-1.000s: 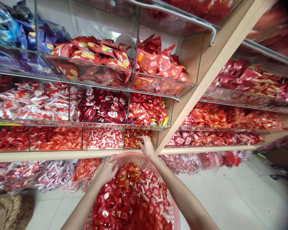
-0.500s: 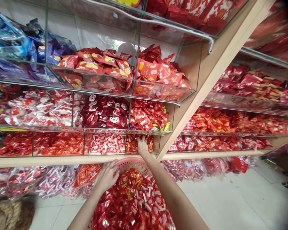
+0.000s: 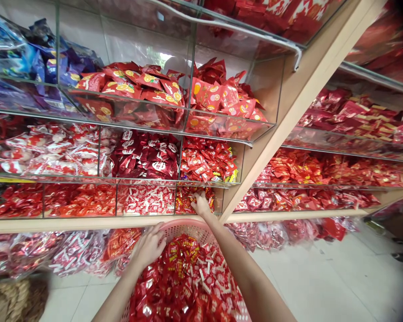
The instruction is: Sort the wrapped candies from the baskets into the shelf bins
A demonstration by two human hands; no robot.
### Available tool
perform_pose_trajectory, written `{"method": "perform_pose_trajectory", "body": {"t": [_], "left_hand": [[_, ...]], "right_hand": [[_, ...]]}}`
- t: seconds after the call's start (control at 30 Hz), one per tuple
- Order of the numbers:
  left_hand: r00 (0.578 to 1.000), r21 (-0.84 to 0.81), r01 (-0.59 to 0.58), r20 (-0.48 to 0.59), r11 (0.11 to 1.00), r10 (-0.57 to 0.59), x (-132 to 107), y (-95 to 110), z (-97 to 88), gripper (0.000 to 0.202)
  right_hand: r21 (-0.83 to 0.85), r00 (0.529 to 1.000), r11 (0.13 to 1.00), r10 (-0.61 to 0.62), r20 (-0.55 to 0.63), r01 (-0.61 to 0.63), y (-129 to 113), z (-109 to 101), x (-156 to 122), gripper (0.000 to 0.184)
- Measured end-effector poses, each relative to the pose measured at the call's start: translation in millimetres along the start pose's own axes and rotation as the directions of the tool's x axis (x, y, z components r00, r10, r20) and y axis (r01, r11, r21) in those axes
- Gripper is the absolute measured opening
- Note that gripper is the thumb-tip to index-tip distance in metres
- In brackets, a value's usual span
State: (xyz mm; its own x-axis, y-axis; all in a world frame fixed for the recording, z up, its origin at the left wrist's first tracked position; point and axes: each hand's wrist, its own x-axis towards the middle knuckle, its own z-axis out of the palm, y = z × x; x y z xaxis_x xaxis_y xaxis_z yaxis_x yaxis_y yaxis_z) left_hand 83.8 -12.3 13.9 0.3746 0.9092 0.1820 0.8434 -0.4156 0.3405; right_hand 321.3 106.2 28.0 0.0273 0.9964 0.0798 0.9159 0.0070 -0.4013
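One head-camera view, from close above the pink basket (image 3: 181,227), forward and downward onto the shelves (image 3: 70,226)

Wooden shelving (image 3: 70,226) over a pale tiled floor (image 3: 309,277)

Clear panels (image 3: 192,53) split the shelving into compartments. The upper row bears blue packets (image 3: 36,67) and orange-slice-printed packets (image 3: 121,88) — the middle one, red-and-white packets (image 3: 57,150), dark red packets (image 3: 147,155) and small red packets (image 3: 204,162). Along the lowest row lie bright red packets (image 3: 87,201), little red-and-white pieces (image 3: 147,199) and, in the corner compartment by the slanting upright (image 3: 298,98), red-and-gold packets (image 3: 182,200). Beyond the upright, further red packets (image 3: 298,166) fill more rows. Under the lowest ledge (image 3: 289,216), filled clear bags (image 3: 72,252) rest on the floor — a brown woven-looking thing (image 3: 15,297) shows at lower left
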Motion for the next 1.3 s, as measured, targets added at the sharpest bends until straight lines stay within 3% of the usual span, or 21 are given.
{"method": "perform_pose_trajectory", "body": {"t": [0.3,0.5,0.63,0.8,1.0,1.13,1.2,1.3], "left_hand": [[1.000,-0.015,0.004,0.005,1.000,-0.004,1,1,-1.1,0.032],[1.000,-0.025,0.003,-0.001,1.000,-0.003,0,-2,1.1,0.030],[1.000,-0.022,-0.001,-0.006,1.000,0.001,0,-3,3.0,0.032],[1.000,0.033,-0.011,0.021,0.999,0.010,0,-1,1.6,0.035],[0.999,0.065,-0.007,0.037,0.998,0.005,1,2,-2.2,0.037],[0.999,0.040,0.003,0.037,0.999,-0.004,1,4,-3.6,0.037],[0.999,0.037,0.009,0.043,0.999,-0.011,1,6,-4.9,0.038],[0.997,0.063,0.021,0.074,0.998,-0.026,1,9,-7.7,0.039]], "right_hand": [[0.113,0.999,0.993,0.042,-0.003,-0.041,-3,5,2,0.032],[0.354,0.992,0.935,0.077,-0.097,-0.038,7,5,5,0.025],[0.584,0.974,0.808,0.187,-0.124,-0.081,15,4,7,0.032],[0.819,0.960,0.562,0.276,-0.052,-0.117,20,-4,2,0.041],[0.937,0.960,0.329,0.279,0.021,-0.117,23,-30,-17,0.032],[0.977,0.966,0.100,0.198,0.164,-0.187,21,-40,-47,0.031],[0.960,0.956,0.069,0.133,0.260,-0.271,21,-37,-67,0.033],[0.894,0.903,0.126,0.038,0.429,-0.430,20,-25,-96,0.035]]}}
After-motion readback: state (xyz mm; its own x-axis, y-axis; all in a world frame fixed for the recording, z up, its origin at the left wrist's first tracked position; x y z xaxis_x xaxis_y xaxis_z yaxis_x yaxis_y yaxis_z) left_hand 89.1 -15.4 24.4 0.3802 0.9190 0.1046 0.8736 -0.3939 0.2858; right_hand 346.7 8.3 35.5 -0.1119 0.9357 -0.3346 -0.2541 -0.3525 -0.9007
